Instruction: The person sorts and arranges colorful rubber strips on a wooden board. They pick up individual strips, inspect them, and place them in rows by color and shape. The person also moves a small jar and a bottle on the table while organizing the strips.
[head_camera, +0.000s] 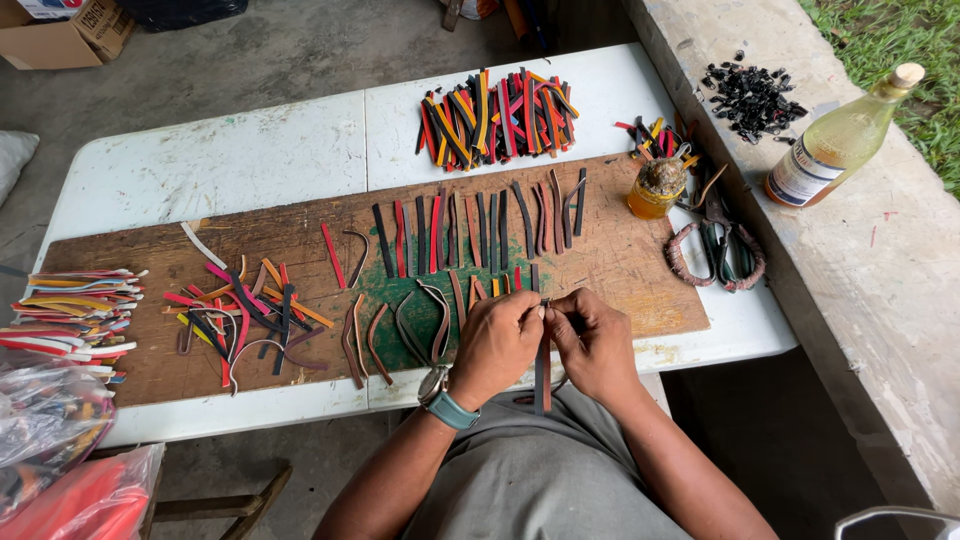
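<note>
Both my hands meet at the near edge of a worn wooden board (620, 260) on a white table (230, 160). My left hand (497, 343), with a watch on the wrist, and my right hand (594, 343) pinch the top of one dark strip (541, 375) that hangs down between them over my lap. A row of dark, red and brown strips (480, 222) lies side by side on the board just beyond my hands. Several curved brown strips (400, 330) lie to the left of my left hand.
A pile of coloured strips (497, 115) sits at the table's far side, a loose tangle (240, 315) on the board's left, a stack (70, 310) at the left edge. A small jar (655, 188) and scissors (717, 245) lie right. A bottle (840, 140) stands on the concrete ledge.
</note>
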